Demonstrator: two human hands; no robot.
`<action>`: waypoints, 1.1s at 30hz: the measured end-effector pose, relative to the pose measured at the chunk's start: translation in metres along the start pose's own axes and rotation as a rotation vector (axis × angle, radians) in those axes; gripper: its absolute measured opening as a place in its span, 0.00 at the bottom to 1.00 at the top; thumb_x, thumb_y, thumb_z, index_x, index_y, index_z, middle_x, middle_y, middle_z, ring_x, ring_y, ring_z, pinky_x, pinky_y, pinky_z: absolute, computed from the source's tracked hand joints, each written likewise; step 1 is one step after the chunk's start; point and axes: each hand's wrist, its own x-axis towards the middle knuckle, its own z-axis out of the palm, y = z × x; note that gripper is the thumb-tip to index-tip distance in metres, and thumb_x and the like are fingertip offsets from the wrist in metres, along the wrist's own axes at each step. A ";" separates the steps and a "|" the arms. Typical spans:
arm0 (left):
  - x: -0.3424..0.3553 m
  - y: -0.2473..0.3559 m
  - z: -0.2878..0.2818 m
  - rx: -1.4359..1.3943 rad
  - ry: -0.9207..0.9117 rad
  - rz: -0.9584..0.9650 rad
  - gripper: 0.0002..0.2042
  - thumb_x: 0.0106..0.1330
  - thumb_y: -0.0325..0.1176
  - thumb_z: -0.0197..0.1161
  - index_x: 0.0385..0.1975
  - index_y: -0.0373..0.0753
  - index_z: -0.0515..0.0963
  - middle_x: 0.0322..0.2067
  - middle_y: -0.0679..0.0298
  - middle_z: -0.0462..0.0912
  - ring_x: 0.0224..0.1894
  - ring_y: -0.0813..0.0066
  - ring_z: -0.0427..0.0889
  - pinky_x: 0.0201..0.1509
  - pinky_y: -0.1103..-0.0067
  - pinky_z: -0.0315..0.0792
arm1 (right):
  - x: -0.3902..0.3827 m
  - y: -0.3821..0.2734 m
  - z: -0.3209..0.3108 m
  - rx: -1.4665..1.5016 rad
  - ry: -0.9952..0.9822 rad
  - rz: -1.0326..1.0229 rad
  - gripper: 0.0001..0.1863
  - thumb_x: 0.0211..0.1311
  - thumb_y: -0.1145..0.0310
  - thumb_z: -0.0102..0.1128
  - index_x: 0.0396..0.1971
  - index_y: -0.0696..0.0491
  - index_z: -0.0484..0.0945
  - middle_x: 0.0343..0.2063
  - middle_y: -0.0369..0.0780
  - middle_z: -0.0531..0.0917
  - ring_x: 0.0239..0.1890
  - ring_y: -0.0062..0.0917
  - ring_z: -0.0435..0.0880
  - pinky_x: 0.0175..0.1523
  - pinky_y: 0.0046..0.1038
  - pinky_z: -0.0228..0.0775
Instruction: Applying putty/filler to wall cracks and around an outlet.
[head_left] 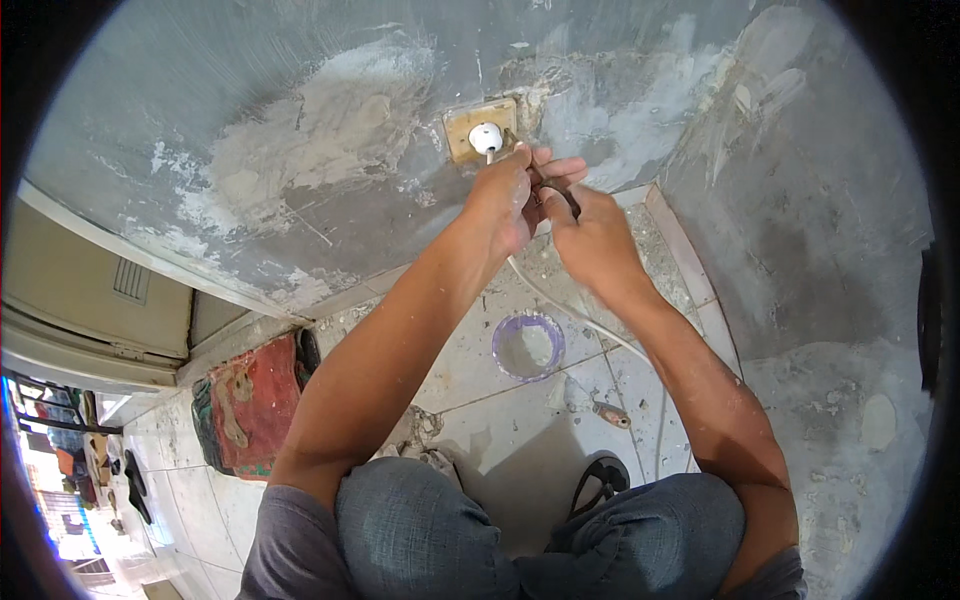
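Observation:
A white round fitting (486,137) sits in a square tan plate (462,129) on the grey wall, a white cable (543,295) coming out of it and trailing to the floor. My left hand (505,195) is just below the fitting, closed around the cable, some fingertips extended and the thumb near a dark slender tool (515,140). My right hand (592,240) grips that tool, its tip close to the plate. What exactly lies between my fingers is partly hidden.
Below on the tiled floor are a purple-rimmed bucket (527,345), a putty knife (611,414) and a stained red sack (255,405). A side wall (815,330) meets this one at the right. At left are a pale cream panel (95,280) and assorted clutter (70,440).

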 end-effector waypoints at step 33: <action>-0.031 0.028 -0.071 1.395 0.255 0.646 0.18 0.64 0.45 0.59 0.45 0.36 0.75 0.38 0.53 0.80 0.39 0.61 0.80 0.43 0.71 0.75 | -0.003 -0.015 0.004 -0.457 0.037 -0.096 0.13 0.64 0.65 0.52 0.34 0.62 0.74 0.26 0.53 0.82 0.34 0.52 0.80 0.41 0.45 0.72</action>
